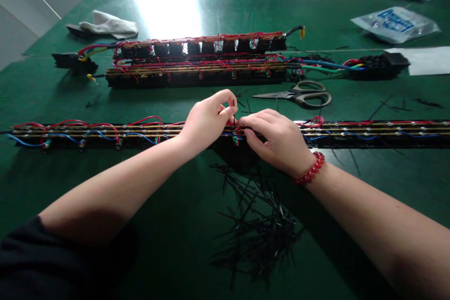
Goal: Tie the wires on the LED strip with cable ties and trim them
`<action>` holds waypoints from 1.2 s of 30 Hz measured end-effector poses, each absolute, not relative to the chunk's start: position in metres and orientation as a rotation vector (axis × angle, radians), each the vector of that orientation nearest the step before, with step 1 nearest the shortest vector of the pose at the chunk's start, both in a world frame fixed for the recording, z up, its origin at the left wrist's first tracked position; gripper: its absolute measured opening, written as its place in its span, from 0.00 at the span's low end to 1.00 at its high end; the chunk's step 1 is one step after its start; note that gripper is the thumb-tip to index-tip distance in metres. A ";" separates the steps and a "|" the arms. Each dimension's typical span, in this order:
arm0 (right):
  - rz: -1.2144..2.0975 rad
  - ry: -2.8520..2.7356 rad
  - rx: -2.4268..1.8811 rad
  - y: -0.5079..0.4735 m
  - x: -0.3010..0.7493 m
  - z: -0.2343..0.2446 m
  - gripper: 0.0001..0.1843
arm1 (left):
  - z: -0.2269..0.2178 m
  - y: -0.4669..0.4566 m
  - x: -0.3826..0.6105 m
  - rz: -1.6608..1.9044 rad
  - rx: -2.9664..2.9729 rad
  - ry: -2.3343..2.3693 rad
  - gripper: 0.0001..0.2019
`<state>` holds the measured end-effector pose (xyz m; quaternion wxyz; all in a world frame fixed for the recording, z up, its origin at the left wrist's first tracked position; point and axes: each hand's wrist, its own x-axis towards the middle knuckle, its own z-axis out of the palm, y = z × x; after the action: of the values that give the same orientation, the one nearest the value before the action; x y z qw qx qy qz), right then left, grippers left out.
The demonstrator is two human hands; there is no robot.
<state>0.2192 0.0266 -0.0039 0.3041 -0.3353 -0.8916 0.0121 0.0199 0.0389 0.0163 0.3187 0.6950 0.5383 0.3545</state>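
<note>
A long black rail with brass-coloured rods and red and blue wires lies crosswise before me. Above its middle, my left hand pinches a thin black cable tie between thumb and forefinger; the strip stands roughly upright. Just to the right, my right hand rests over the rail, thumb and forefinger drawn close at a red wire. A small green circuit board shows between the hands. On the near side lies a loose heap of black cable ties.
Grey-handled scissors lie beyond the rail, among scattered black offcuts. Farther back are two shorter wired rails with black connectors. A pale glove is at back left; plastic packets and white paper sit at right.
</note>
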 end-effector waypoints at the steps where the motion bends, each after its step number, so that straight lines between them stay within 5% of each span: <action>1: 0.022 -2.362 -0.886 0.027 0.219 -0.004 0.13 | 0.017 0.039 0.020 0.923 1.830 1.416 0.03; 30: -0.070 -2.414 -0.947 0.025 0.218 -0.005 0.13 | 0.021 0.049 0.016 0.765 1.724 1.372 0.01; 36: -0.099 -2.414 -0.933 0.024 0.218 -0.004 0.13 | 0.020 0.048 0.017 0.703 1.757 1.453 0.13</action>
<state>0.2179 0.0239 -0.0043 0.2725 -0.3467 -0.8968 -0.0366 0.0174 0.0482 0.0205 0.3689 0.6846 0.5659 0.2739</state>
